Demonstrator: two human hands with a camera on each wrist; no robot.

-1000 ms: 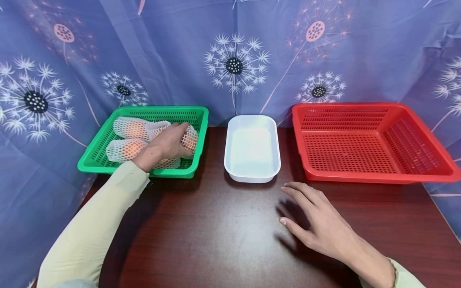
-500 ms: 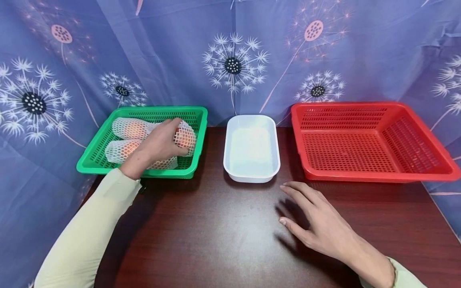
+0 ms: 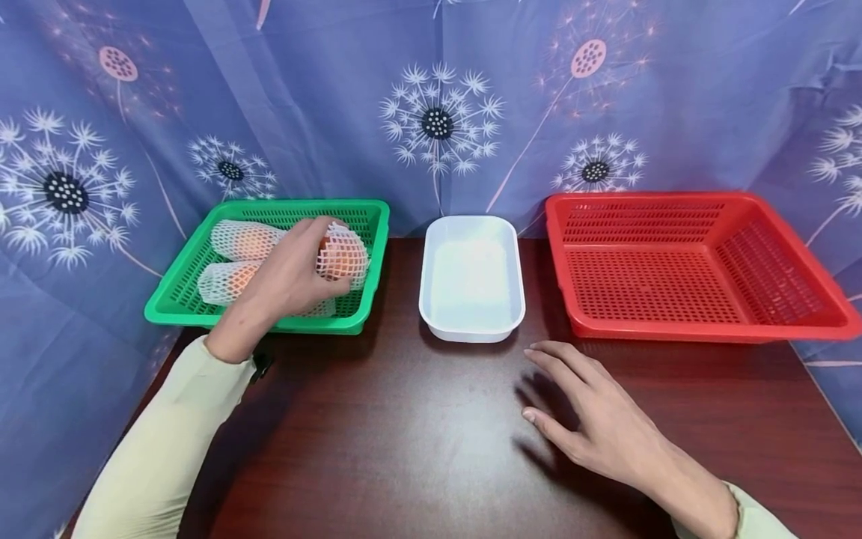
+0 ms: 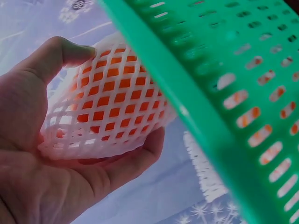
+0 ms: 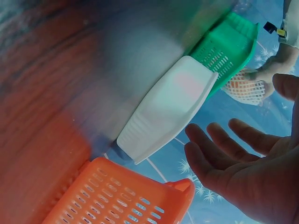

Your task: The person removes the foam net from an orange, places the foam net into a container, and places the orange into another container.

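Note:
My left hand [image 3: 286, 269] grips an orange in a white foam net [image 3: 343, 258], fingers and thumb curled around it. In the left wrist view this netted orange [image 4: 117, 95] shows above the rim of the green basket [image 4: 173, 100]. The right wrist view likewise has it over the basket's edge. Several more netted oranges [image 3: 232, 283] lie in the basket, some partly hidden under my left hand and wrist. My right hand [image 3: 599, 419] hovers over the table in front of the red basket [image 3: 673, 331], its fingers spread, relaxed and holding nothing.
Between the two baskets stands a white plastic tray [image 3: 471, 335] on the dark wooden table [image 3: 404, 434]. A blue curtain with dandelion prints [image 3: 337, 97] hangs right behind the containers and along the sides.
My left hand has drawn back slightly toward the left and lifted the netted orange up from the others in the green basket. The right hand has stayed put.

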